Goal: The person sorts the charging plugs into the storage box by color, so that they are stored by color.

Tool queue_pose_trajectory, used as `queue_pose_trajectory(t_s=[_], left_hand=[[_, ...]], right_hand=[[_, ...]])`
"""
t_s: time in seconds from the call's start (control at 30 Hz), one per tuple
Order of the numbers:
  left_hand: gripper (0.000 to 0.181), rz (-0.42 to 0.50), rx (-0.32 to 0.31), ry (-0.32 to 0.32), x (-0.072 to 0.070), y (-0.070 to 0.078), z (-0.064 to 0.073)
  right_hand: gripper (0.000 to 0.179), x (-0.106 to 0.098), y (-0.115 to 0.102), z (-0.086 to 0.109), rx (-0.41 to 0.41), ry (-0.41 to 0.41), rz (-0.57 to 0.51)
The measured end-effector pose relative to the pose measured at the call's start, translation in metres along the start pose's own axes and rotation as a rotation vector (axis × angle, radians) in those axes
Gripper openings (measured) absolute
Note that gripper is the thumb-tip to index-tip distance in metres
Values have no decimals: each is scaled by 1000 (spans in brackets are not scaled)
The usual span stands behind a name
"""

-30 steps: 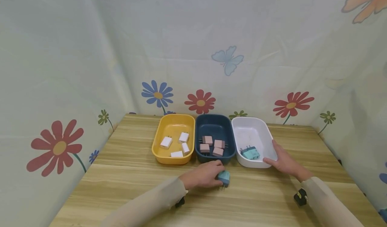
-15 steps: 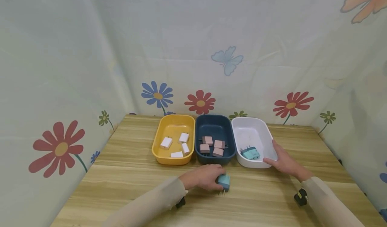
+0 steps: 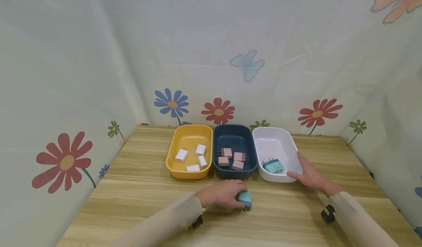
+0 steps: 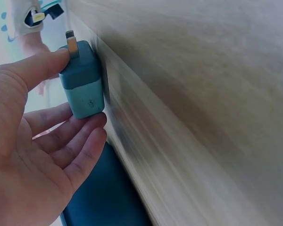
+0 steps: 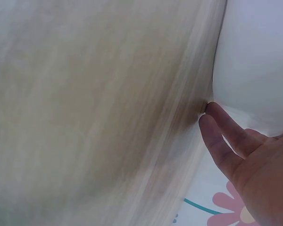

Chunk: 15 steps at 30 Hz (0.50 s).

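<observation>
My left hand [image 3: 224, 194] pinches a two-tone teal charger plug [image 3: 245, 198] between thumb and fingers, low over the table in front of the dark blue bin. In the left wrist view the thumb presses the charger's darker end by its metal prongs, and fingertips support the lighter end. My right hand [image 3: 310, 175] rests against the near right corner of the white bin [image 3: 291, 148], thumb at the front rim. In the right wrist view its extended fingers [image 5: 226, 129] lie along the bin's outer wall, tips down by the tabletop. Teal chargers [image 3: 273, 166] lie inside the white bin.
Left of the white bin stand the dark blue bin [image 3: 233, 133] with several pink chargers [image 3: 239, 156] and the yellow bin [image 3: 191, 130] with several white chargers [image 3: 181, 155]. All three line the back of the wooden table [image 3: 132, 188], before a flowered cloth [image 3: 197, 38].
My left hand has shifted slightly toward me with the teal charger, drawing away from the dark blue bin; the charger has tilted a little. My right hand has stayed at the white bin.
</observation>
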<state>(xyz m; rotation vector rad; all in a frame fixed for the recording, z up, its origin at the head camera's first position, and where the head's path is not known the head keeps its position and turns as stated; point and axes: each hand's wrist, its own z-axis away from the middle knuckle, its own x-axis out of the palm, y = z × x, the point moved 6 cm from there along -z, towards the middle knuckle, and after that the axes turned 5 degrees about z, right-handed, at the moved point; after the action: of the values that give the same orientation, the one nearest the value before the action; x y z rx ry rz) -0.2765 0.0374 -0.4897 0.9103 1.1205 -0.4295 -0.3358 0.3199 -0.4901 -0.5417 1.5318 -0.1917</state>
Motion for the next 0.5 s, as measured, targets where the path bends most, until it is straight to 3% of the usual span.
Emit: queue_pose_trajectory(t_s=[0.5], left_hand=[[46,16,11,6,-3,6,-1]], right_hand=[[103,1,0,-1,22,-9,10]])
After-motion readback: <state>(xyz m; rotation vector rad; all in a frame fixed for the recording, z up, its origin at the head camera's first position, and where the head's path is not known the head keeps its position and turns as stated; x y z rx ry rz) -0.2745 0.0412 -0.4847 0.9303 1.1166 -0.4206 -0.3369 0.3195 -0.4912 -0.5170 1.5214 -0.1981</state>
